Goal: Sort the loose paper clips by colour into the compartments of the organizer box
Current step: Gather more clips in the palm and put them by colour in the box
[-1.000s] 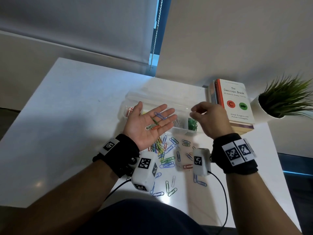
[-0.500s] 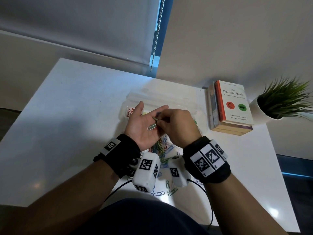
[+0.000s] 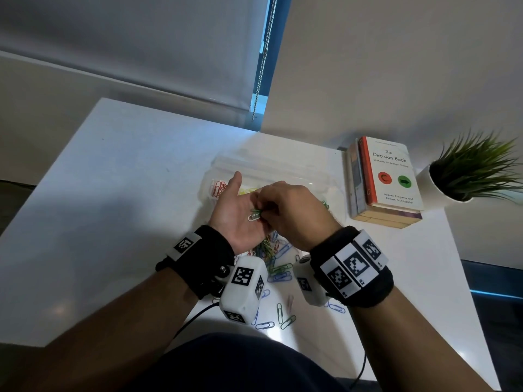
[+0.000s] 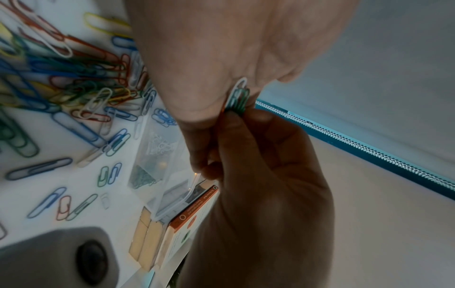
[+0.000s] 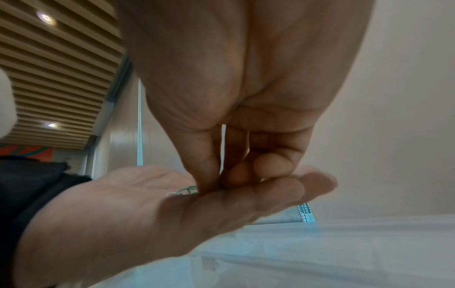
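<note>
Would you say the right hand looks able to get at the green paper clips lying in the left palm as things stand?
Probably yes: the left hand lies open, palm up, and the right hand already has its fingertips on the green paper clips, with nothing between.

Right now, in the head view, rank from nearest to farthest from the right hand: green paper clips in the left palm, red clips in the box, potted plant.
From the right hand:
1. Green paper clips, at its fingertips in the left palm.
2. Red clips, box's left end.
3. Potted plant, far right.
</note>
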Available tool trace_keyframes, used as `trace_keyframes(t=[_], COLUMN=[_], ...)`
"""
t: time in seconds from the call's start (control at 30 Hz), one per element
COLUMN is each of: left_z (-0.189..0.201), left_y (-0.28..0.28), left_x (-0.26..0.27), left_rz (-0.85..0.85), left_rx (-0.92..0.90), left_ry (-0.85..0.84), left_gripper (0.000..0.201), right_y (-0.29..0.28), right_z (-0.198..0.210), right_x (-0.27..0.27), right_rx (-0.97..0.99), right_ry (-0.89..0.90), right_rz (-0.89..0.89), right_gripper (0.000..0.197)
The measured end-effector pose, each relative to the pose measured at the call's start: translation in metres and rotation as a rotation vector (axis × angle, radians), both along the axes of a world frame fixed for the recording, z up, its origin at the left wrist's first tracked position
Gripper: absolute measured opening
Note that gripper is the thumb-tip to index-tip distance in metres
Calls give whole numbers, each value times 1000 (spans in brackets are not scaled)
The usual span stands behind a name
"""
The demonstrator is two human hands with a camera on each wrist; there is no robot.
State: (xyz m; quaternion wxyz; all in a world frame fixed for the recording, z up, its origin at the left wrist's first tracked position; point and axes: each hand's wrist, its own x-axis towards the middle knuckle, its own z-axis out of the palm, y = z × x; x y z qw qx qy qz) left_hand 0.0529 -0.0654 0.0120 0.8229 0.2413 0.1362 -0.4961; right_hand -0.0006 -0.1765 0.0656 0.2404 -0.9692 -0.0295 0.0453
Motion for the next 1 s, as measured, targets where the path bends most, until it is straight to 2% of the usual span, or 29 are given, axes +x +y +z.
trace_keyframes(t=[0.1, 0.3, 0.47, 0.53, 0.63, 0.73, 0.9, 1.0], left_z=[0, 5, 4, 2, 1, -1, 2, 3], left_y=[1, 2, 2, 4, 6, 7, 8, 10], left_x=[1, 0, 0, 2, 3, 3, 4, 5], left_rz=[7, 18, 1, 9, 26, 28, 35, 38], left_rx=[24, 16, 41, 64, 50, 53, 57, 59], left_ry=[-12, -24, -79, -75, -72, -79, -77, -74], left_gripper=[85, 71, 81, 81, 75, 69, 67, 67], right_y=[1, -5, -25, -44, -76, -97, -101, -99], right_z=[1, -1, 7, 8, 4, -2, -25, -34], right_x=[0, -1, -6, -9, -15, -20, -19, -17], right_rx=[1, 110, 402, 432, 336, 123, -33, -80], right_ry=[13, -14, -89, -137, -139, -79, 93, 109], right_rz=[11, -45, -288, -387, -546, -648, -654, -667], right_gripper=[12, 9, 9, 10, 10, 4, 9, 11])
